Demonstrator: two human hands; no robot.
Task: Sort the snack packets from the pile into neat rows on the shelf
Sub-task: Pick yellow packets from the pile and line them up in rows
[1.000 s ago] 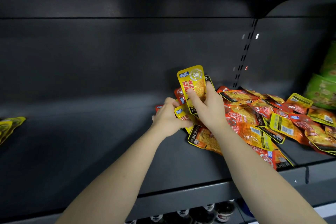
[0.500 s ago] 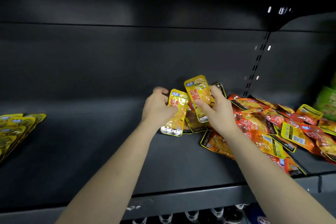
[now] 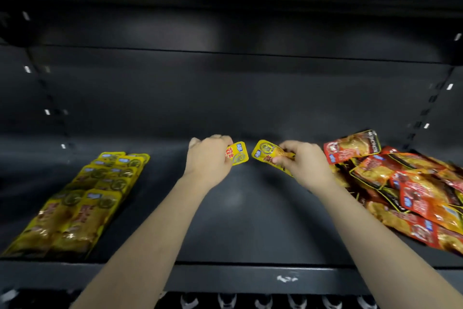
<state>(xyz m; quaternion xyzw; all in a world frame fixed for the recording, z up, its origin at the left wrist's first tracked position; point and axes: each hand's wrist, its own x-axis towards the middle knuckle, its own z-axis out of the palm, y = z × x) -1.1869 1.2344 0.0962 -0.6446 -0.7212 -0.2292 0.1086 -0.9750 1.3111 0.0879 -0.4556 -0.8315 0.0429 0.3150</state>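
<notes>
The shelf [image 3: 238,233] fills the view, its dark deck showing between two groups of goods. The pile [image 3: 406,183], red and orange packets lapped over one another at all angles, spreads from 3 to 4 o'clock, with its nearest packets close to the front lip. The rows [image 3: 82,198], two yellow lines side by side and shingled front to back, lie at 8 o'clock. Just left of centre, the left hand [image 3: 209,158] is curled round the left packet [image 3: 239,155], whose free end points to 3 o'clock. Just right of centre, the right hand [image 3: 304,163] pinches the right packet [image 3: 266,154], whose end points to 9 o'clock. The two packets are near each other but apart. Each slick pouch is held by one end, so it could slip on the way over. Setting both down at once could skew the shingled rows. The right forearm runs beside the pile and might drag a packet over the lip.
</notes>
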